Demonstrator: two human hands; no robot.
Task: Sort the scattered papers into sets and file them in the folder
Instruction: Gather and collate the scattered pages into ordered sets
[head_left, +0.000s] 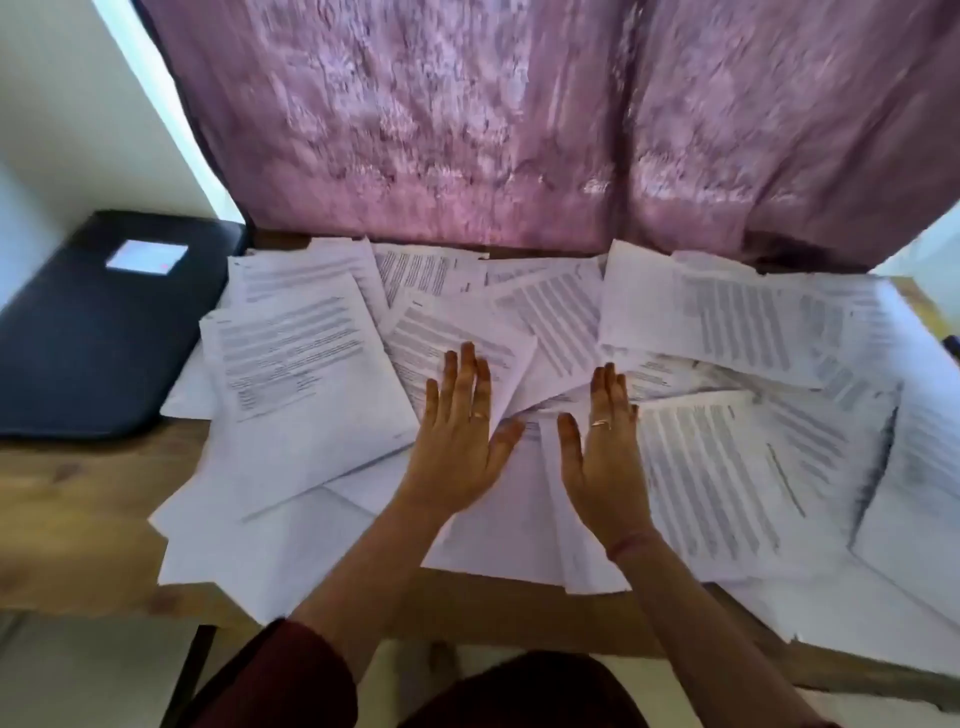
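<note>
- Papers (519, 322), dozens of printed white sheets, lie scattered in overlapping layers across a wooden table (78, 509); this head view, looking down from the person's own eyes, is the only one there is.
- Sheets lie at all angles, some printed side up, some blank side up, several hanging over the near edge of the table.
- Left hand (460, 441) lies flat on the heap near its middle, fingers straight and slightly spread, gripping nothing; a ring shows on one finger.
- Right hand (605, 452) lies flat just beside it, fingers straight and close together, also gripping nothing, with a ring on it too.
- Between and ahead of the two hands a few sheets are buckled upward into a small ridge.
- Folder (98, 332), dark, closed, with a pale label on its cover, sits at the left end of the table, touching the edge of the heap; a few sheets overlap its near right side.
- Curtain (519, 119), mauve and crinkled, hangs behind the table.
- Judgement: sorting looks barely begun, since no separate sets can be made out.
- To do this step well, I would ease the pressure on the buckled sheets so they do not crease.
- Lift one sheet at a time and read its heading before placing it.
- Build sets on a bare patch of table, away from the overhanging edge, where loose sheets could slide off.
</note>
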